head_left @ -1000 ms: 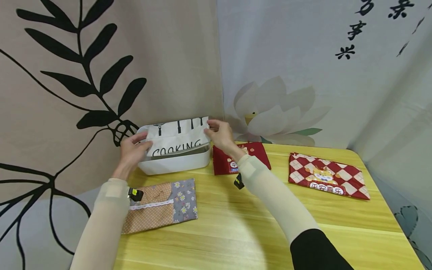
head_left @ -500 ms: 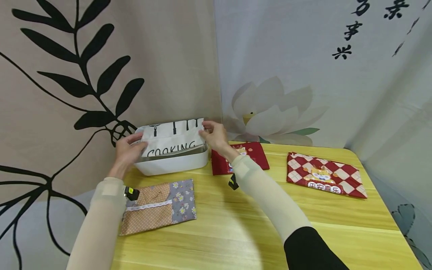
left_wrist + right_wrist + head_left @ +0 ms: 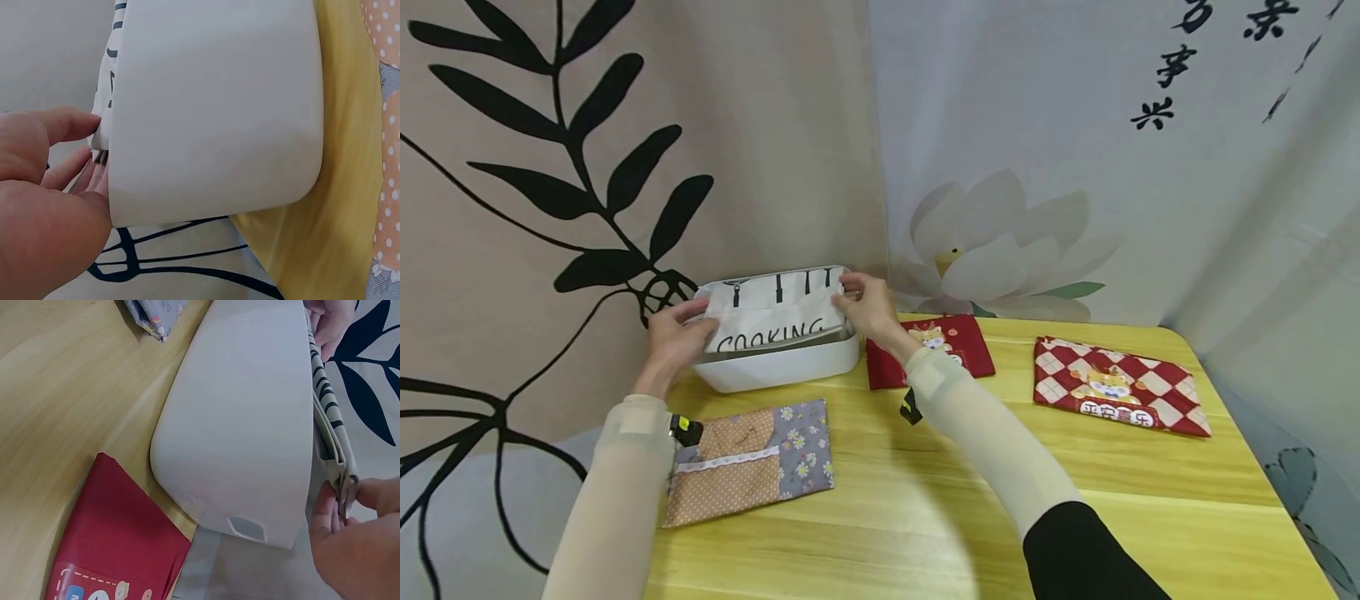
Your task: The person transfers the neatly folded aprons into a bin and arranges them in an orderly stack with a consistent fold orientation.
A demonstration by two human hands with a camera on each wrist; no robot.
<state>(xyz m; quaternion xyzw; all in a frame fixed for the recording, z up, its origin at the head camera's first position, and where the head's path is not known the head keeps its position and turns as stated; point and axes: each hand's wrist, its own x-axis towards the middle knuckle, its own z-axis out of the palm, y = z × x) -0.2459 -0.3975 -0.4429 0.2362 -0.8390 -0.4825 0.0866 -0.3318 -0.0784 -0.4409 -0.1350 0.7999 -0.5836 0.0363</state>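
A folded white cloth printed with COOKING and utensil shapes lies across the mouth of a white box. My left hand pinches its left end, thumb on top and fingers beneath, right at the box rim in the left wrist view. At the other end, my right hand pinches the corner between thumb and fingers. Several layers of the fold show from the side in the right wrist view. Under the cloth's front edge a dark gap opens into the box, whose inside is mostly hidden.
In front of the box lies a folded polka-dot and daisy-print cloth. A folded red cloth sits right of the box, partly behind my right wrist. Farther right on the wooden table is a red-and-white checked cloth. Curtains hang close behind.
Both hands have lowered the white cloth slightly, and more of the box's back rim shows. The head view has shifted a little. The other cloths have not moved.
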